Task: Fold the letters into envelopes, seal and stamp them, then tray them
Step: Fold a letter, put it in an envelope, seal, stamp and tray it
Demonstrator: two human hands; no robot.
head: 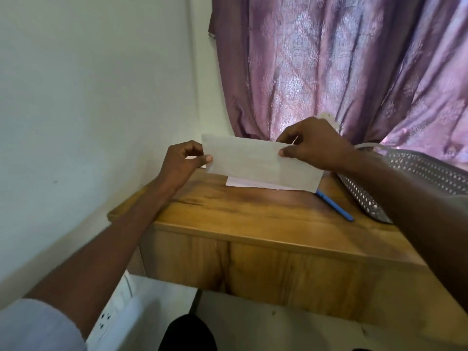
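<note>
An envelope is held in the air over the far part of the desk, pinched at both short ends.

In the head view, the envelope [260, 163] is grasped by the left hand [183, 160] at its left end and by the right hand [314, 145] at its upper right corner, thumb in front and fingers behind. It is kept above the desk [253, 214], and a white sheet [243, 183] lies under it near the far edge. A blue pen [334, 205] is seen beside the perforated tray [415, 173] at the right edge. It cannot be told whether a letter is already inside. As a judgement, the paper could be creased or torn if the two pinches are pulled apart, and the flap could be sealed crookedly because no support is given from below.
</note>
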